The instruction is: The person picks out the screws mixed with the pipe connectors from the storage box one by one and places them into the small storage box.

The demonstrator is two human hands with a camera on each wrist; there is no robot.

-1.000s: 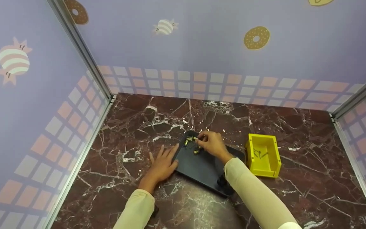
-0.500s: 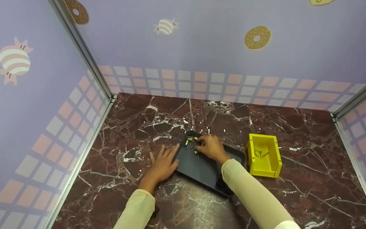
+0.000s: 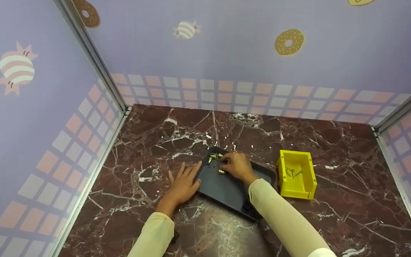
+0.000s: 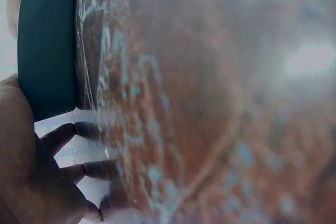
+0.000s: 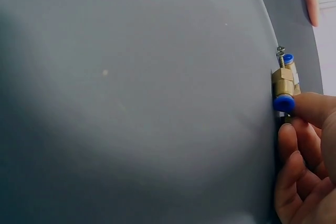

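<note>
A black shallow tray [image 3: 219, 191] lies at an angle on the marble-patterned surface. My left hand [image 3: 182, 184] rests at its left rim, fingers straight and spread. Inside the tray's far corner are several brass fittings [image 3: 212, 157] with blue collars, and a screw [image 3: 216, 163] among them. My right hand [image 3: 239, 166] reaches in there, thumb and fingertips pinching a small dark piece [image 5: 285, 119] that is mostly hidden. Right beside the thumb tip in the right wrist view is a brass fitting [image 5: 284, 83]; behind it another screw [image 5: 281, 56] shows.
To the right of the tray stands a yellow bin [image 3: 296, 193] with several screws [image 3: 292, 172] on its floor. Patterned panels [image 3: 205, 53] enclose the marble surface [image 3: 351, 200] at the back and both sides. Small white crumbs lie behind the tray.
My right hand has drawn slightly nearer and lower inside the tray, and the brass fitting by its fingers has turned a little. The left hand and the tray stay where they were.
</note>
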